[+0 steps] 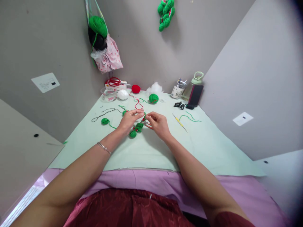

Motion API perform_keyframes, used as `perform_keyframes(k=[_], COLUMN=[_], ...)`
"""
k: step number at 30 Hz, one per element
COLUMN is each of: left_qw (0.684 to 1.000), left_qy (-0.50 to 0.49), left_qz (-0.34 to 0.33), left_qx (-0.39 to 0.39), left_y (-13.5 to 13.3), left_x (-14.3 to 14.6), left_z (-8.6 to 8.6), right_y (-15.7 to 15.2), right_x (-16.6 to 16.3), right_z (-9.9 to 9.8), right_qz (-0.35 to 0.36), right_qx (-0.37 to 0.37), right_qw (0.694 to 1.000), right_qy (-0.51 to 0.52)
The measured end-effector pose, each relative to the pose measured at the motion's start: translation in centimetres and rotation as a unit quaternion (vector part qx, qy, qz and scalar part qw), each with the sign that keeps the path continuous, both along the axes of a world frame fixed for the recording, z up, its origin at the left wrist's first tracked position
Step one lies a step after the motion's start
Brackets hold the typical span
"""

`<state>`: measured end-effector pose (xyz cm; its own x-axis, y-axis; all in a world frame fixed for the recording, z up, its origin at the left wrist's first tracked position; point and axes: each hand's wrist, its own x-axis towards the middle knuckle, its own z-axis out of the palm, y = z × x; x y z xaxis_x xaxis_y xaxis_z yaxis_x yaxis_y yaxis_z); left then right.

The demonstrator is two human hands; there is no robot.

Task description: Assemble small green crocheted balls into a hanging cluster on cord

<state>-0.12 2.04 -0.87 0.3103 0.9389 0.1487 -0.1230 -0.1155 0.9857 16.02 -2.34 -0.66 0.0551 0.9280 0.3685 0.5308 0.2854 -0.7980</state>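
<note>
My left hand [130, 120] pinches the top of a small green and red crochet piece [144, 117], its fingers nearly straight over the thumb. Opposite it, my right hand [159, 124] has thumb and forefinger closed on the same piece. Small snips [147, 125] with red-orange handles show beneath the right fingers; whether that hand holds them or they lie on the table, I cannot tell. Just below are round green crochet lumps [133, 134] with red bits. Another green lump [124, 112] is partly hidden behind my left hand.
Left lie a green yarn ball [104, 121] and dark cord [106, 111]. Behind are red scissors [114, 82], a white ball [122, 94], red yarn [135, 89], green yarn [153, 98] and stuffing [155, 89]. Right are a yellow crochet hook [179, 121], phone [196, 95], pen cup [178, 90] and bottle [198, 77].
</note>
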Motion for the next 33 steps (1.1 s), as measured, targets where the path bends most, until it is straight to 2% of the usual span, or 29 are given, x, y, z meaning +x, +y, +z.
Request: perform_keyframes(k=[13, 33], left_qw=[1.0, 1.0], left_qy=[-0.01, -0.005], left_qz=[-0.003, 0.002], left_qx=[-0.004, -0.016], left_y=[-0.27, -0.32], left_x=[0.13, 0.15], left_z=[0.3, 0.32], right_y=[0.03, -0.18], right_x=[0.06, -0.18], right_z=[0.02, -0.07], right_qz=[-0.04, -0.023], right_qx=[0.016, 0.015], right_qw=[0.997, 0.998], right_qy=[-0.056, -0.056])
